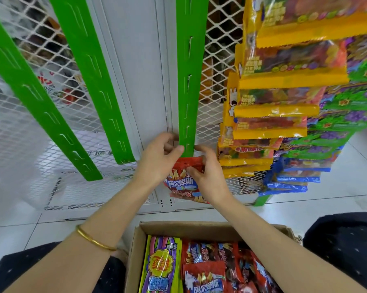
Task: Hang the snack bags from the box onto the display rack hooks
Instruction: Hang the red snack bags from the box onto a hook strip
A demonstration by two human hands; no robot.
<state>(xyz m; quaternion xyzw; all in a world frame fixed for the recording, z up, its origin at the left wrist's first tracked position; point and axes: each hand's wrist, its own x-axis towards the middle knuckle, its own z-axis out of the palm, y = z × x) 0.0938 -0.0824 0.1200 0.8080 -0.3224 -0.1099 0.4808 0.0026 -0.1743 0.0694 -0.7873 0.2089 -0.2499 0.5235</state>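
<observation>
Hands are working at the bottom hook of the middle green clip strip (189,81), so one bag is being hung. The left hand (157,159) is pinching the strip's lower end, thumb on its face and curled fingers behind. The right hand (212,174) is gripping the red snack bag (181,182) by its top seal, thumb in front and fingers curled over. The bag is touching the strip's tip; whether a hook is through it is hidden. The next move is probably calling for seating the seal, then reaching into the cardboard box (199,226).
</observation>
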